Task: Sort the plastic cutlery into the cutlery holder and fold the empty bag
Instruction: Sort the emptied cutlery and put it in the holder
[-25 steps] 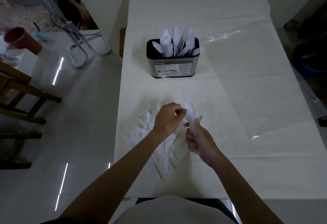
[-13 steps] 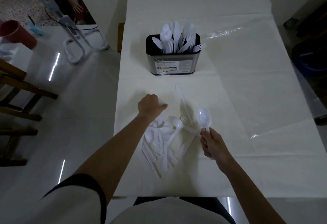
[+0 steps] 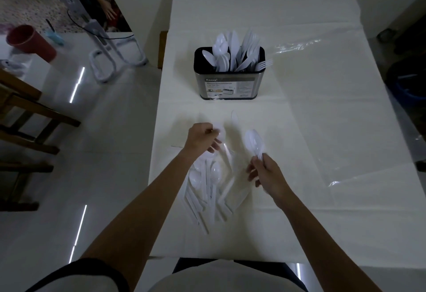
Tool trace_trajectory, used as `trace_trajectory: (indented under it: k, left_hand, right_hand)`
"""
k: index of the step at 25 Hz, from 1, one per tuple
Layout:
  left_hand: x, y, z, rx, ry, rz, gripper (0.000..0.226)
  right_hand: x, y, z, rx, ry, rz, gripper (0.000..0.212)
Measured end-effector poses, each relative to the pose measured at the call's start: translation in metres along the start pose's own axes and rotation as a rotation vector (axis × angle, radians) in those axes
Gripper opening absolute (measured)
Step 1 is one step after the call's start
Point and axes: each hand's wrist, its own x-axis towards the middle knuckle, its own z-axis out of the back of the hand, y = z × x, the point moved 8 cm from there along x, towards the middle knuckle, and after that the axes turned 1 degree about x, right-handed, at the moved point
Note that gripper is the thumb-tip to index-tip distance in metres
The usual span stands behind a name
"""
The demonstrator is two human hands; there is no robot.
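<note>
A white-covered tabletop (image 3: pixel 299 222) is seen from above. The right hand (image 3: pixel 265 173) is held above it, fingers (image 3: pixel 252 173) closed on the handles of white plastic spoons (image 3: pixel 253 140), bowls pointing away from the person; more than one spoon seems stacked there, count cannot be told. The left hand (image 3: pixel 202 138) is raised over the far end of the loose cutlery pile (image 3: pixel 211 190), fingers pinched narrow on another white spoon (image 3: pixel 220 131), bowl blurred and pale against the cloth.

The pile is spread on the tabletop between the two forearms, near the front edge: spoons and long handles overlapping, lying at mixed angles. A single knife (image 3: pixel 234 117) is seen flat on the cloth just beyond the hands, apart from the pile.

The cutlery holder (image 3: pixel 228 84), a metal oval can with a black rim and a label on its front, is stood upright farther back, centre of the tabletop. It is packed with white spoons, knives and forks, one fork leaning out over the right rim.

A clear plastic bag (image 3: pixel 322 107) is laid flat on the right side of the tabletop, unfolded, well apart from both hands.
</note>
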Motion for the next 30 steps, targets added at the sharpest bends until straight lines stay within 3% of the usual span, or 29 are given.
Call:
trace_trajectory:
  k: [4, 7, 12, 13, 15, 19, 22, 25, 30]
  left_hand:
    - [-0.018, -0.027, -0.009, -0.041, 0.041, -0.178, 0.024]
    - [-0.025, -0.035, -0.011, -0.117, 0.053, -0.194, 0.033]
    - [-0.031, -0.027, -0.015, -0.147, -0.038, -0.205, 0.012]
    - [-0.033, -0.027, -0.016, -0.149, -0.043, -0.212, 0.006]
    - [-0.034, -0.027, -0.015, -0.117, -0.051, -0.235, 0.020]
    - [-0.033, -0.025, -0.009, -0.096, -0.043, -0.265, 0.017]
    - [-0.029, -0.010, 0.016, 0.177, -0.114, -0.389, 0.015]
    - [-0.026, 0.023, 0.033, 0.585, -0.036, -0.439, 0.025]
    - [-0.025, 0.036, 0.021, 0.674, 0.093, -0.371, 0.042]
  right_hand:
    - [0.016, 0.018, -0.003, -0.131, -0.067, 0.083, 0.023]
    - [0.025, 0.023, -0.003, -0.229, -0.071, 0.088, 0.031]
    - [0.006, 0.012, -0.033, 0.312, 0.245, -0.163, 0.035]
    - [0.000, 0.011, -0.035, 0.322, 0.264, -0.180, 0.040]
    - [-0.007, 0.008, -0.038, 0.273, 0.296, -0.149, 0.048]
    - [-0.010, 0.008, -0.036, 0.194, 0.269, -0.073, 0.036]
    - [-0.007, 0.002, -0.027, 0.172, 0.193, -0.075, 0.037]
    - [-0.006, -0.005, -0.019, 0.147, 0.128, -0.074, 0.035]
    - [-0.010, -0.012, -0.013, 0.137, 0.079, -0.058, 0.033]
